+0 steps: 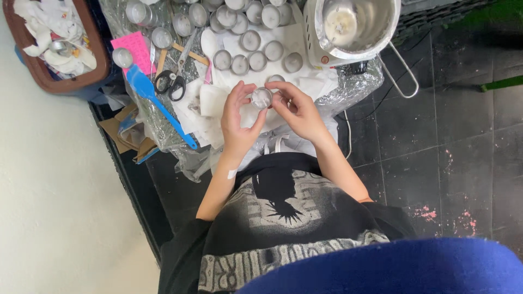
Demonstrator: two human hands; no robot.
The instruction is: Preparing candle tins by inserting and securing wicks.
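Both hands meet over the table's near edge around one small round metal candle cup (261, 98). My left hand (237, 121) grips its left side with thumb and fingers. My right hand (297, 109) closes on its right side, fingers curled over the rim. The cup looks filled with pale wax. Behind it, several similar metal cups (256, 51) stand on white paper (213, 100).
A metal pot (359, 24) holding white wax sits on a base at the back right. Left of the hands lie a blue spatula (158, 100), black scissors (171, 81) and pink paper (133, 46). A brown basket (81, 81) of white scraps is far left. Dark tiled floor (452, 136) lies to the right.
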